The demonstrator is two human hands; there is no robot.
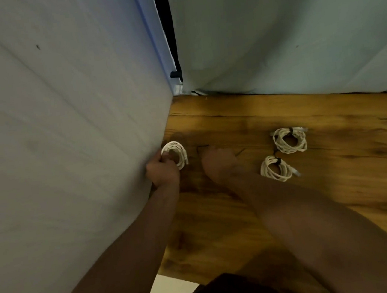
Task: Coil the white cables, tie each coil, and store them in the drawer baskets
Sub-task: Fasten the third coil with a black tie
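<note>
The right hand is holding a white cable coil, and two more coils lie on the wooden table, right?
No. In the head view the left hand holds the white cable coil; the right hand holds no coil. Two tied coils do lie on the wooden table.

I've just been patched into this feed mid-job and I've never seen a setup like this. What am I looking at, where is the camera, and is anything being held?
There is no machine here. These are a person's two bare hands, filmed by one wide-angle camera worn on the head and looking down, so both arms enter from the bottom edge. The left hand grips a white cable coil right beside a big white cloth. The right hand is down at the wooden table next to it; I cannot tell whether it holds anything. Further right lie two more white coils, apart from each other, each with a dark tie around it: the far coil and the near coil. No drawer or basket is in view.
</note>
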